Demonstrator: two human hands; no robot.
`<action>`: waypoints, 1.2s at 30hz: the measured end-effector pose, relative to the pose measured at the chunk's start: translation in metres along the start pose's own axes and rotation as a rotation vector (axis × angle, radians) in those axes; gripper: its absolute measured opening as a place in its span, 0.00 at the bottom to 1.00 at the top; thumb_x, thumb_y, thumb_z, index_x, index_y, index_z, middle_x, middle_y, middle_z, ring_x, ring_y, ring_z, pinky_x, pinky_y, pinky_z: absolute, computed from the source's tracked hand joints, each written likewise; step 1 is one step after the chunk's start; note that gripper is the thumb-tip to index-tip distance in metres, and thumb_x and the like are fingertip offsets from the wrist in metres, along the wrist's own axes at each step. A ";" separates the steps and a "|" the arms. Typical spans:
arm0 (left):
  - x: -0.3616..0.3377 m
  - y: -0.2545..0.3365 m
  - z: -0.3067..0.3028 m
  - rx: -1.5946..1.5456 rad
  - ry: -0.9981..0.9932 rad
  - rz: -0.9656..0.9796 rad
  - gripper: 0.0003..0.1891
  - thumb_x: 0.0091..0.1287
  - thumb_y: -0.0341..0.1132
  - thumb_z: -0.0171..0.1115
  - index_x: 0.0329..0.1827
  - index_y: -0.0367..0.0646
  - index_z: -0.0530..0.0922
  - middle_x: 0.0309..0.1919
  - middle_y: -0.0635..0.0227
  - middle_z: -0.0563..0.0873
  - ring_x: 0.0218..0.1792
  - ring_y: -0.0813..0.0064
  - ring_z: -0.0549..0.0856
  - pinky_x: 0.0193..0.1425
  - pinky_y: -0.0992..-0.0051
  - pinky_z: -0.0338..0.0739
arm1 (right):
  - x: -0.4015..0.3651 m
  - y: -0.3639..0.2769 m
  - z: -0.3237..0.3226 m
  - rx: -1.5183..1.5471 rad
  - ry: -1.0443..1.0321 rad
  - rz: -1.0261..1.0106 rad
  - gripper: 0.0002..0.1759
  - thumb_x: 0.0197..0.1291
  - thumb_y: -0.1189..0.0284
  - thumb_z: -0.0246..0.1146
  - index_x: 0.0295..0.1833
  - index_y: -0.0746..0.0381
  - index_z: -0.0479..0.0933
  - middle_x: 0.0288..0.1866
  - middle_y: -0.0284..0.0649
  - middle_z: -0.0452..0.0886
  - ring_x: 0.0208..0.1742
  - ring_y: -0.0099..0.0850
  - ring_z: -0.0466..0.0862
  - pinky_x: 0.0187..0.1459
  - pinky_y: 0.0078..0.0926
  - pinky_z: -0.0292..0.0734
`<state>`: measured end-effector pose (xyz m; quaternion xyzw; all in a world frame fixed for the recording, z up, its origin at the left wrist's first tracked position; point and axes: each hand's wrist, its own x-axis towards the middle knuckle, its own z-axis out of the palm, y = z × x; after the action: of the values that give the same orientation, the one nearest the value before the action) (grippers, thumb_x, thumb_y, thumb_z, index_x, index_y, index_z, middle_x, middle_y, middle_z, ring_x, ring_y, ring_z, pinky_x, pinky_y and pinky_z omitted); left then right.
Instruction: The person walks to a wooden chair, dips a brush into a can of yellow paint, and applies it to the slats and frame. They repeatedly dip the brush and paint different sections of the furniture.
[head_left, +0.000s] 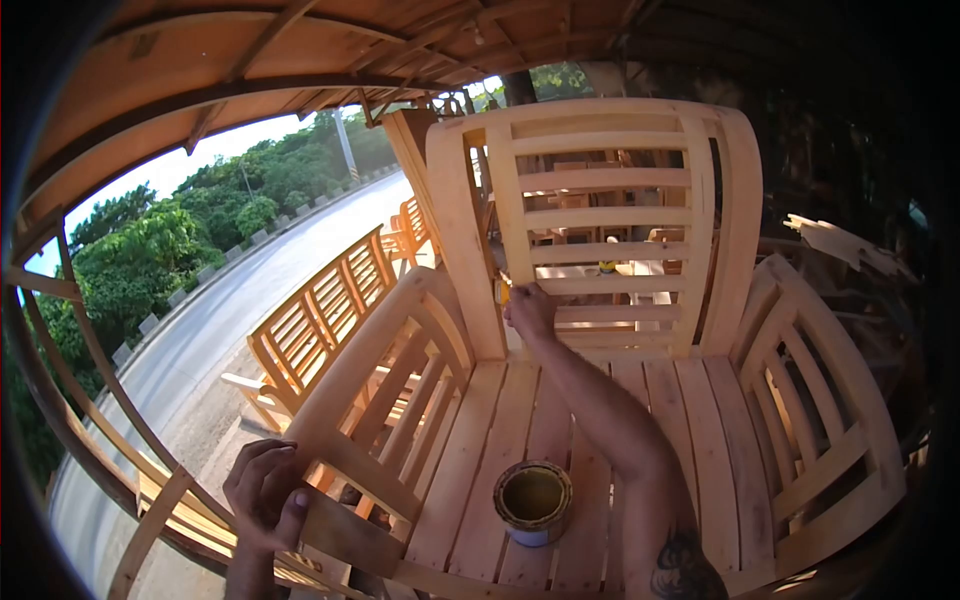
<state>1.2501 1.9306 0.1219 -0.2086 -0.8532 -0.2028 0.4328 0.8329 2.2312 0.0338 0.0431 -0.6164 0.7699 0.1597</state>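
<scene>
Seat (690, 420) bears can (529, 537) of yellow liquid (533, 495); right hand (530, 310) clasps brush (505, 291), left hand (265, 490) armrest (370, 350)

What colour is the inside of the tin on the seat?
Olive-yellow tin interior, head view.

Bearing surface: the slatted seat (700, 440) of a bare wooden armchair (600, 180), its boards running front to back with narrow gaps between. One item stands directly on it: an open round can (533, 500), upright, near the front edge, yellowish inside.
</scene>
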 end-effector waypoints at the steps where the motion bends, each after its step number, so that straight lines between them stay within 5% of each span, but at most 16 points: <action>1: 0.000 0.000 0.000 0.002 -0.002 -0.003 0.25 0.55 0.41 0.69 0.51 0.30 0.85 0.47 0.42 0.88 0.50 0.46 0.90 0.57 0.58 0.84 | 0.009 -0.011 0.006 0.001 -0.006 -0.045 0.12 0.75 0.67 0.61 0.45 0.66 0.79 0.29 0.39 0.84 0.25 0.24 0.84 0.27 0.25 0.82; 6: 0.000 0.000 -0.001 0.003 -0.014 -0.002 0.25 0.56 0.41 0.69 0.51 0.30 0.85 0.47 0.42 0.88 0.50 0.47 0.90 0.57 0.59 0.84 | 0.031 -0.101 0.019 0.183 -0.023 -0.216 0.11 0.75 0.68 0.62 0.47 0.65 0.82 0.31 0.36 0.85 0.29 0.22 0.85 0.30 0.24 0.82; 10: 0.001 0.000 0.000 -0.012 -0.023 0.001 0.24 0.57 0.42 0.69 0.50 0.29 0.85 0.47 0.42 0.88 0.50 0.47 0.90 0.55 0.59 0.84 | 0.021 -0.114 0.014 0.208 -0.019 -0.288 0.10 0.77 0.69 0.60 0.47 0.65 0.81 0.33 0.34 0.84 0.32 0.20 0.85 0.32 0.23 0.83; 16: 0.001 -0.001 0.000 -0.001 -0.023 0.019 0.25 0.58 0.44 0.68 0.50 0.29 0.84 0.45 0.42 0.88 0.48 0.46 0.90 0.54 0.59 0.84 | 0.002 0.013 -0.015 0.091 -0.056 0.015 0.09 0.75 0.70 0.61 0.47 0.66 0.81 0.33 0.38 0.85 0.28 0.24 0.85 0.30 0.25 0.84; 20: 0.000 -0.003 -0.001 0.026 -0.029 0.020 0.25 0.59 0.45 0.68 0.50 0.29 0.84 0.45 0.42 0.88 0.48 0.46 0.90 0.55 0.58 0.84 | -0.015 0.032 -0.031 0.035 -0.025 0.170 0.10 0.75 0.70 0.60 0.47 0.66 0.81 0.32 0.39 0.85 0.26 0.25 0.85 0.28 0.26 0.83; 23: 0.000 -0.002 0.000 0.024 -0.032 0.010 0.26 0.59 0.45 0.68 0.51 0.29 0.84 0.45 0.42 0.88 0.49 0.46 0.90 0.55 0.58 0.84 | -0.019 0.009 -0.021 0.116 0.028 -0.095 0.10 0.75 0.69 0.61 0.46 0.66 0.81 0.32 0.39 0.85 0.27 0.25 0.85 0.28 0.25 0.83; 33: 0.000 -0.002 0.000 0.017 -0.028 0.004 0.25 0.60 0.44 0.67 0.51 0.29 0.83 0.45 0.42 0.89 0.49 0.47 0.89 0.57 0.58 0.84 | -0.031 0.074 -0.044 -0.220 -0.017 0.260 0.11 0.74 0.68 0.61 0.44 0.66 0.80 0.27 0.39 0.83 0.22 0.26 0.83 0.23 0.26 0.80; 36: -0.001 -0.002 0.001 0.017 -0.034 -0.004 0.25 0.59 0.44 0.67 0.51 0.29 0.83 0.45 0.43 0.89 0.49 0.47 0.89 0.57 0.58 0.83 | -0.021 0.063 -0.031 -0.022 0.045 0.045 0.11 0.74 0.69 0.61 0.43 0.66 0.79 0.27 0.40 0.83 0.23 0.26 0.83 0.22 0.26 0.80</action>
<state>1.2489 1.9294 0.1207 -0.2066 -0.8626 -0.1926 0.4198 0.8375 2.2450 -0.0383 0.0100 -0.6219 0.7672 0.1566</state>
